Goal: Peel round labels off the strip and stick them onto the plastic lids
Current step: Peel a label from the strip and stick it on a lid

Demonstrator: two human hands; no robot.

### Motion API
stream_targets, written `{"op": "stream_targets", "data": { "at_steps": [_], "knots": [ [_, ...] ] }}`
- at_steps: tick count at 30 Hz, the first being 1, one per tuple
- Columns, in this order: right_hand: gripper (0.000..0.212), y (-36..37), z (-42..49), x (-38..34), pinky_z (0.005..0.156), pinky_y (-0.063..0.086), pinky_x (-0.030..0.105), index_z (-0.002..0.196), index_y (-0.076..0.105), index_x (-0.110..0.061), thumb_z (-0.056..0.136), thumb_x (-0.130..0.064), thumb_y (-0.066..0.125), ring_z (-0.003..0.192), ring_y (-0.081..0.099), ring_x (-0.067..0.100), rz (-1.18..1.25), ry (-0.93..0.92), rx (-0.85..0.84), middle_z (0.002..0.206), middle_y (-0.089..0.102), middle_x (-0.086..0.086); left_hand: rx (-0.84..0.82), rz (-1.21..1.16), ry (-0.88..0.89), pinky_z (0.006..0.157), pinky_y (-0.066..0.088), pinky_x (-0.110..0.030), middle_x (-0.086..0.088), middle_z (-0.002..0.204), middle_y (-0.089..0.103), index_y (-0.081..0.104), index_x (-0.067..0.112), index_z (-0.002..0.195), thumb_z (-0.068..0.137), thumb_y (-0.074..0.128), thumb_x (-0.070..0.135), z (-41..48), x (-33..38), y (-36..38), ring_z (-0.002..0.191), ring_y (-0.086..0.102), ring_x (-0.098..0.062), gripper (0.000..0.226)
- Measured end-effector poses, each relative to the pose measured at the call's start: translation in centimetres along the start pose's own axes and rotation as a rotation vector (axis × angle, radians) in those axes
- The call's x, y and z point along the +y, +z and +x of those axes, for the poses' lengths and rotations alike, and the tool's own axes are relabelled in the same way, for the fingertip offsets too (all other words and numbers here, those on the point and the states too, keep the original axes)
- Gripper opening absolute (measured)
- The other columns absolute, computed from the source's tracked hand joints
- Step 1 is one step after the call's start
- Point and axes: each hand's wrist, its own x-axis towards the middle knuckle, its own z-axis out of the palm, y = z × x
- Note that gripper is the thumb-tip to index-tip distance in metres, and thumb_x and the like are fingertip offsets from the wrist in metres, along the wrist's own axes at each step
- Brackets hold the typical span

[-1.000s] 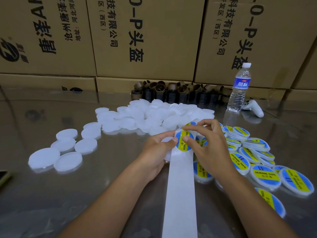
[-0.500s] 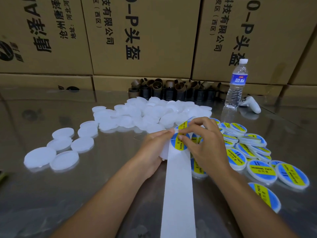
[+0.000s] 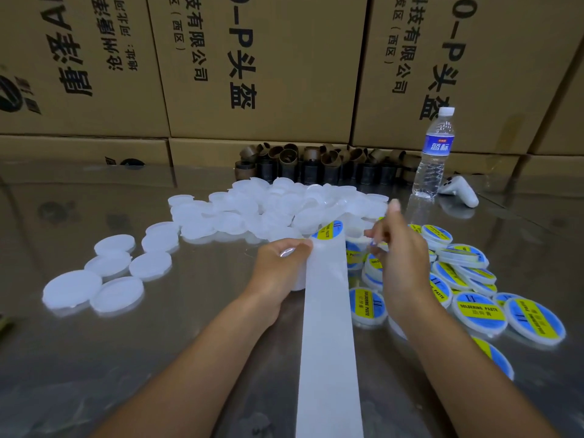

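A white backing strip [image 3: 328, 327] runs from the bottom edge up the middle of the table. My left hand [image 3: 279, 267] pinches its top left edge, with a white lid partly hidden under the hand and strip. One blue and yellow round label [image 3: 328, 230] sits on the strip's curled top end. My right hand [image 3: 396, 260] is lifted to the right of the strip, and its fingertips pinch a peeled label [image 3: 376, 245], seen edge-on and mostly hidden. Bare white lids [image 3: 284, 210] lie heaped behind. Labelled lids [image 3: 477, 309] lie to the right.
Several more bare lids [image 3: 117, 273] lie loose on the shiny table at the left. A water bottle [image 3: 434, 156], a white controller [image 3: 463, 194] and a row of brown cardboard cores [image 3: 316, 165] stand at the back. Cardboard boxes [image 3: 259, 67] wall the far side.
My right hand has pulled away from the strip to the right and upward with a label. The label that lay under its fingers is gone from the strip, and another shows at the top.
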Motion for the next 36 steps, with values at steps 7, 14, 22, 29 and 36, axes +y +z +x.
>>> {"op": "stream_targets", "data": {
  "at_steps": [7,14,22,29,36],
  "knots": [
    [0.046,0.4,-0.2,0.0,0.080,0.049,0.034,0.074,0.069,-0.026,0.096,-0.049,0.035,0.081,0.066,0.014,0.186,0.133,-0.272,0.086,0.071,-0.003,0.099,-0.033,0.061,0.047,0.042,-0.007,0.008,0.078,0.065,0.067,0.014,0.077,0.087,0.066,0.009,0.5,-0.3,0.1,0.059,0.059,0.004,0.012],
    [0.018,0.7,-0.6,0.7,0.079,0.049,0.030,0.099,0.066,-0.032,0.096,-0.036,0.048,0.086,0.070,0.012,0.033,0.127,-0.345,0.093,0.072,-0.006,0.251,-0.223,0.090,0.059,0.045,-0.022,0.003,0.085,0.068,0.065,0.022,0.078,0.090,0.061,0.011,0.7,0.7,-0.4,0.082,0.068,-0.020,0.017],
    [0.031,0.2,-0.4,0.3,0.083,0.052,0.039,0.096,0.063,-0.034,0.089,-0.004,0.060,0.088,0.066,0.019,0.068,-0.031,-0.235,0.092,0.072,0.003,-0.175,-0.524,-0.105,0.063,0.058,-0.032,-0.012,0.079,0.072,0.057,0.008,0.096,0.099,0.043,0.036,-0.2,1.3,-0.1,0.066,0.071,-0.025,0.031],
    [0.030,0.5,-1.0,-0.2,0.059,0.049,0.020,0.086,0.066,-0.024,0.092,0.001,0.049,0.072,0.061,0.012,0.046,-0.098,-0.440,0.074,0.066,-0.001,-0.241,-0.365,-0.157,0.075,0.051,-0.041,-0.026,0.115,0.062,0.050,-0.003,0.129,0.099,0.024,0.052,-0.5,1.3,0.4,0.093,0.062,-0.035,0.068],
    [0.033,0.7,-1.8,0.1,0.067,0.044,0.013,0.080,0.063,-0.027,0.091,0.002,0.051,0.074,0.053,0.002,-0.212,-0.258,-0.538,0.084,0.061,0.001,-0.355,-0.262,-0.128,0.080,0.056,-0.043,-0.016,0.103,0.069,0.057,0.005,0.105,0.097,0.015,0.060,-0.3,1.0,0.0,0.090,0.069,-0.026,0.069]
  ]
}}
